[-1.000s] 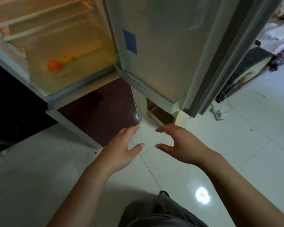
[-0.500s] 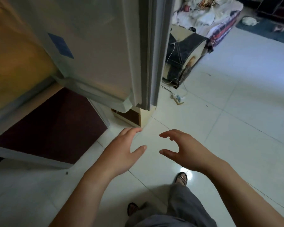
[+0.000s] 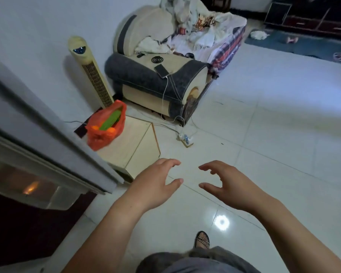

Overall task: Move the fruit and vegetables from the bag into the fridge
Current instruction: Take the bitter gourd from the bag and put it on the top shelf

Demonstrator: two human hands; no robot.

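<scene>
Bag on table, ahead-left; left hand nearer than right hand; both hands empty, loosely curled, not touching.

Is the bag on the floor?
No, the bag sits on a wooden box beside the fan.
</scene>
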